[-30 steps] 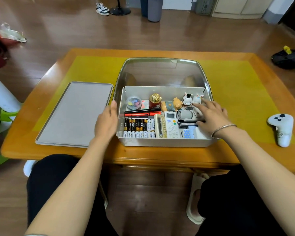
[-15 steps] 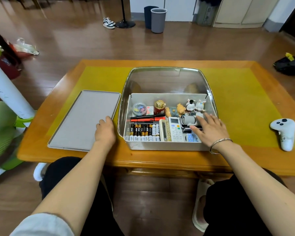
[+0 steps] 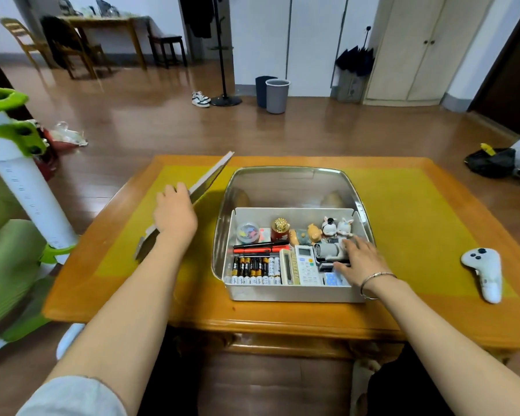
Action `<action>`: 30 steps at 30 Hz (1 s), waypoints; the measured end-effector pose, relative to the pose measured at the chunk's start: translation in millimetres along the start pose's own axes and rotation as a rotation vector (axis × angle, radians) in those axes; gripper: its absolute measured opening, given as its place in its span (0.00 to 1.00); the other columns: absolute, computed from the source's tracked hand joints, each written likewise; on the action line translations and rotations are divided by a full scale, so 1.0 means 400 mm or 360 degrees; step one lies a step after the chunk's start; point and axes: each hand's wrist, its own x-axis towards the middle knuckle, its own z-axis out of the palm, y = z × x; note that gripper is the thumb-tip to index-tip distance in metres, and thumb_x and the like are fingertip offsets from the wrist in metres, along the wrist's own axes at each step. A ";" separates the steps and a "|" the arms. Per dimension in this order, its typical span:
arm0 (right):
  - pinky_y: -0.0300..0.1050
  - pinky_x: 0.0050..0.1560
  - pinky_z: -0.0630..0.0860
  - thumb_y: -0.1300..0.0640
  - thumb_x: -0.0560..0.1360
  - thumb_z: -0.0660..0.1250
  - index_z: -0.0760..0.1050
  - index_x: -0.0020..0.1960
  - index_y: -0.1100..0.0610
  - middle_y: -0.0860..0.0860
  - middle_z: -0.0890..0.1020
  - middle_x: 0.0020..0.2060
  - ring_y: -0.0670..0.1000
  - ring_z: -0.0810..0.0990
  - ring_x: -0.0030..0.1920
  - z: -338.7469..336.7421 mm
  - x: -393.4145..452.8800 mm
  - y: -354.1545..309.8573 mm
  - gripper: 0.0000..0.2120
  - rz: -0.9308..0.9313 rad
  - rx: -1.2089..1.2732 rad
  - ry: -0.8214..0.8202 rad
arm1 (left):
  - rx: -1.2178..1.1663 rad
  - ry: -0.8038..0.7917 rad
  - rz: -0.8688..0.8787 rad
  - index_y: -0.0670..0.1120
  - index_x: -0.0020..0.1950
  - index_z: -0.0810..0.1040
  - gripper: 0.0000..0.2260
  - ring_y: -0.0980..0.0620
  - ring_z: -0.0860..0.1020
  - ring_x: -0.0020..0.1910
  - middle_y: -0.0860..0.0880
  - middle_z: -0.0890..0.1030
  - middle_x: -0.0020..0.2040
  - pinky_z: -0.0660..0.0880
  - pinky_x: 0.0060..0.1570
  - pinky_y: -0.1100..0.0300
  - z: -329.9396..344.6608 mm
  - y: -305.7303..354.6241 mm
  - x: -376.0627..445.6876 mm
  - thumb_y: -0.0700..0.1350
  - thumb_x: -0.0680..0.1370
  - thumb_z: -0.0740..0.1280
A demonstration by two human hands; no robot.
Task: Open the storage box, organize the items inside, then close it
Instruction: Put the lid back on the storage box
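The left hand grips the tilted lid ready to cover the storage box, while the right hand rests flat on its contents, steadying them.

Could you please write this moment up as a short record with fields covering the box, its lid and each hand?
box: white storage box open on the table, with batteries, remote and figurines sorted inside
lid: grey lid left of the box, tilted up on edge
left hand: left hand grips the lid
right hand: right hand rests flat on items at the box's right side
stage: closing not yet done
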 end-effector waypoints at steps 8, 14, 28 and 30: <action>0.49 0.69 0.63 0.55 0.74 0.68 0.64 0.70 0.56 0.55 0.69 0.69 0.56 0.66 0.69 -0.152 0.036 -0.022 0.27 -0.0062 0.0490 0.0301 | -0.0049 0.0369 0.0204 0.46 0.54 0.72 0.10 0.41 0.71 0.56 0.43 0.78 0.54 0.63 0.48 0.50 -0.126 0.119 0.052 0.34 0.76 0.62; 0.49 0.66 0.65 0.56 0.73 0.70 0.65 0.70 0.60 0.57 0.71 0.68 0.56 0.69 0.68 -0.296 0.070 -0.039 0.29 -0.0074 0.0970 0.0495 | -0.0271 0.0470 0.0489 0.50 0.54 0.74 0.14 0.42 0.72 0.54 0.46 0.80 0.53 0.60 0.52 0.49 -0.222 0.207 0.054 0.34 0.73 0.64; 0.34 0.41 0.73 0.46 0.78 0.61 0.77 0.51 0.57 0.50 0.81 0.47 0.42 0.77 0.43 -0.291 0.007 -0.004 0.15 0.0022 0.2023 0.0739 | -0.0752 0.0271 0.0982 0.54 0.53 0.73 0.05 0.51 0.65 0.53 0.56 0.72 0.43 0.54 0.61 0.54 -0.258 0.249 0.029 0.46 0.79 0.61; 0.33 0.34 0.69 0.46 0.78 0.61 0.76 0.45 0.60 0.51 0.78 0.41 0.44 0.73 0.37 -0.285 0.004 -0.001 0.17 0.0116 0.2010 0.0851 | -0.0746 0.0377 0.0983 0.54 0.59 0.75 0.10 0.49 0.67 0.59 0.52 0.76 0.54 0.55 0.63 0.53 -0.240 0.249 0.018 0.47 0.79 0.62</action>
